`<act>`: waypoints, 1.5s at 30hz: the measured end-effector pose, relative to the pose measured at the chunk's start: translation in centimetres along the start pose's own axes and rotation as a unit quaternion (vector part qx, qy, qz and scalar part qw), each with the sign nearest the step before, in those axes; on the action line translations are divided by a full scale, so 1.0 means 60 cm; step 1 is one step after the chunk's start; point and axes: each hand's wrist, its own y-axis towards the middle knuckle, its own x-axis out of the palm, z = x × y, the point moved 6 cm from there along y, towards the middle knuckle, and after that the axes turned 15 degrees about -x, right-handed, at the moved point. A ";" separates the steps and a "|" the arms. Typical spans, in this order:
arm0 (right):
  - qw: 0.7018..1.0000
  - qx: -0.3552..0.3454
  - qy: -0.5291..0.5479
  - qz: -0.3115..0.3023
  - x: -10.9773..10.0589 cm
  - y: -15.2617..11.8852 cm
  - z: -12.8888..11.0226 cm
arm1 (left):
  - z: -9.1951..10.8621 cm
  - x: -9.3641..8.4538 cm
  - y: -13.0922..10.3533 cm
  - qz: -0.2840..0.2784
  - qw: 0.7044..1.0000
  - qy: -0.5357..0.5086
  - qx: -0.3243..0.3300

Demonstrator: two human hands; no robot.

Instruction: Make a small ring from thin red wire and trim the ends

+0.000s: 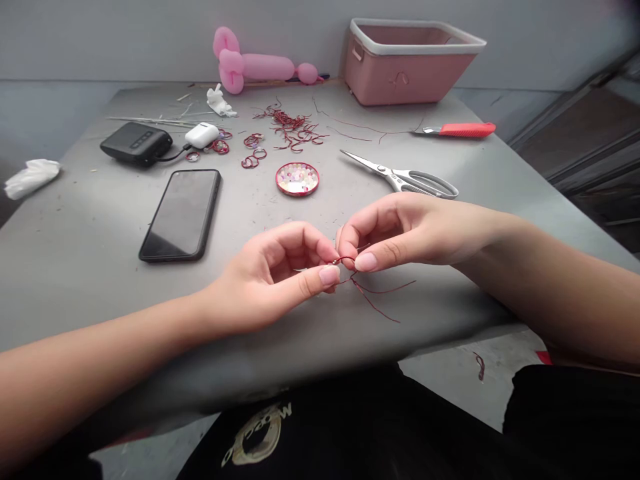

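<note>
On the near side of a shallow round dish with a red rim (297,195), above the grey worktop (245,217), a thin dark-red cord (355,279) is held, bent into a small arc, between the left hand (280,273) and the right hand (407,235); in each, the cord is pinched between thumb and fingers. This piece is judged to be partly made: a knot-like crossing seems formed, while two long ends are left untrimmed. The dish is covered inside with small pale and pink beads. To its right, silver metal scissors (395,179) are laid; beyond its left side, several small red cord rings (253,141), apparently finished, are scattered. Past it, dark-red cord scraps (290,121) are heaped; farther, to its right, a pink plastic bin with a white rim (385,79) is seen, its contents hidden.
</note>
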 end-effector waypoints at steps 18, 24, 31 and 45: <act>0.942 -0.146 -0.301 0.034 0.004 -0.006 -0.031 | -0.020 -0.001 0.004 0.016 0.994 -0.034 -0.105; 0.765 -0.272 -0.579 0.079 0.046 -0.024 -0.054 | -0.016 -0.006 0.003 0.061 0.992 0.044 -0.102; 0.465 -0.422 -0.750 0.207 0.097 -0.065 -0.068 | 0.019 -0.002 -0.018 0.124 0.988 0.080 0.048; 0.939 -0.174 -0.290 0.059 -0.010 -0.011 -0.040 | 0.006 -0.005 -0.002 0.078 0.992 0.093 0.028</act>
